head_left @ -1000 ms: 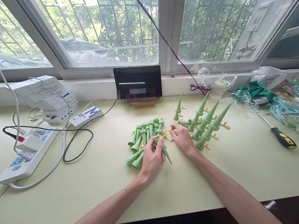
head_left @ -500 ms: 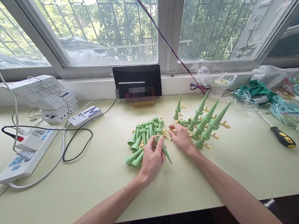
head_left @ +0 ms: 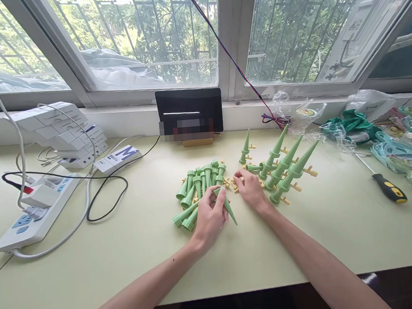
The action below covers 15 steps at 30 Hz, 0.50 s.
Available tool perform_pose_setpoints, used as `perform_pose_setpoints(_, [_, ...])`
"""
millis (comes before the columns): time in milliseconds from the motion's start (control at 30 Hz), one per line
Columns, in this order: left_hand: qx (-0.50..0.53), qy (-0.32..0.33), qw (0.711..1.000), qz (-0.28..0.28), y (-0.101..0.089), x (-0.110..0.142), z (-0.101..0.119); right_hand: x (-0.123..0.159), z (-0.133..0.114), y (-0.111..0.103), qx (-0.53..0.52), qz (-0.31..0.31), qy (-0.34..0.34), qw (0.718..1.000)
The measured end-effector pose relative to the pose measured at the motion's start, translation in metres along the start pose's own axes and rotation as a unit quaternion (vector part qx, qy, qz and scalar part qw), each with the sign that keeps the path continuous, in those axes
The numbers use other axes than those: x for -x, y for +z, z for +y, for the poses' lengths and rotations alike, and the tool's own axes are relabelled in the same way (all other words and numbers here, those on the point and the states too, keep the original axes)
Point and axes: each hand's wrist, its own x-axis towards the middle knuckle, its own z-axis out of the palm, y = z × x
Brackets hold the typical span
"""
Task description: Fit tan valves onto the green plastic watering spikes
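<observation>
My left hand (head_left: 208, 217) is closed around a green plastic spike (head_left: 226, 206) whose tip points down and to the right. Just left of it lies a pile of green spikes (head_left: 198, 187) on the pale table. My right hand (head_left: 251, 189) rests with fingers curled over a scatter of small tan fittings (head_left: 231, 184) between the pile and a row of upright green spikes with tan fittings (head_left: 286, 166). Whether its fingertips pinch one of the fittings is hidden.
A dark tablet (head_left: 189, 114) leans on the window sill behind. At the left are a power strip (head_left: 35, 211), cables (head_left: 98, 196) and stacked white boxes (head_left: 65, 134). A yellow-handled screwdriver (head_left: 389, 187) and plastic bags of green parts (head_left: 361, 128) lie to the right.
Almost nothing has moved. My right hand has shifted very slightly over the tan fittings; my left hand keeps hold of the same spike.
</observation>
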Motion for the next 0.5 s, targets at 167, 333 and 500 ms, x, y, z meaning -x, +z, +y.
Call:
perform_pose_setpoints(167, [-0.001,0.000,1.000,-0.003,0.000,0.000,-0.001,0.000,-0.002,0.000,-0.030,0.024,-0.007,0.999])
perform_pose_setpoints(333, [0.010,0.004,1.000,-0.008,0.001,0.000,-0.001,0.001,-0.010,-0.004,-0.067,0.040,0.004,0.997])
perform_pose_setpoints(500, [0.042,-0.008,0.999,-0.021,0.000,-0.001,-0.001,0.004,-0.017,-0.005,-0.115,0.044,0.011,0.992])
